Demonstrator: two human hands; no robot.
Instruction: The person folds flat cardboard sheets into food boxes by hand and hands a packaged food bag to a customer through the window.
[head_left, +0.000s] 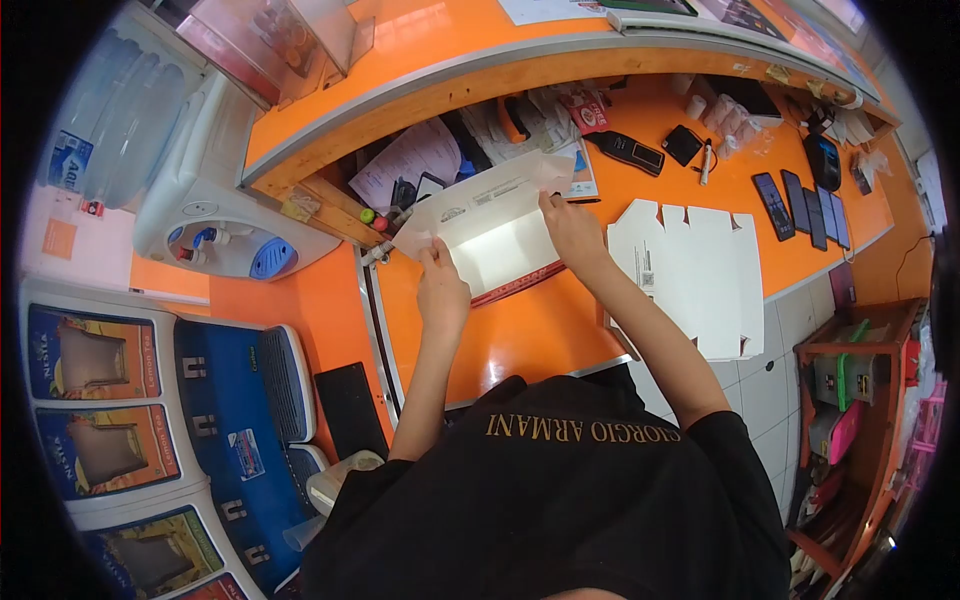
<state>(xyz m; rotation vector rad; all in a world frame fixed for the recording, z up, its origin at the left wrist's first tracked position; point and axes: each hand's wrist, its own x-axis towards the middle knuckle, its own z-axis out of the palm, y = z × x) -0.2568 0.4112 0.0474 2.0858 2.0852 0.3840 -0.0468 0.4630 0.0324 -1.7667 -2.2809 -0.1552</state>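
A white cardboard box (500, 247) with a red printed side stands open over the orange counter, its lid flap raised at the far side. My left hand (442, 285) grips the box's left corner, fingers closed on the card. At the right corner, my right hand (577, 236) pinches the flap edge. Flat, unfolded white cardboard sheets (700, 280) with cut notches lie just right of my right forearm.
Several phones (773, 206) lie at the right, near a card terminal (822, 160). A black handheld device (630, 153) and papers (410, 165) lie beneath the raised shelf (420, 85). A water dispenser (215, 205) and drink machine (235, 430) stand left.
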